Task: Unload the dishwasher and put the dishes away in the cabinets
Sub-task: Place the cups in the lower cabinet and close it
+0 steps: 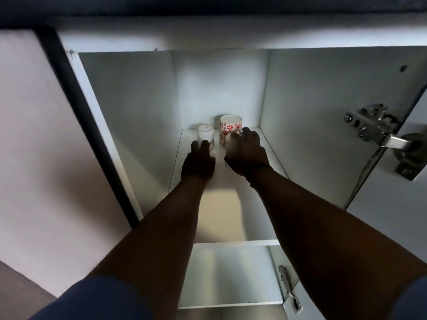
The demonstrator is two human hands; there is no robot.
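Both my hands deep in white cabinet shelf [233,181]. Right hand [246,152] fingers wrapped over small white cup [231,144], upright, just before tall white red-flowered mug [230,128]. Left hand [199,161] fingers touching small clear patterned glass [205,135]; grip unclear.

glass [205,133] left of mug [230,127], both at the shelf [263,158] back.
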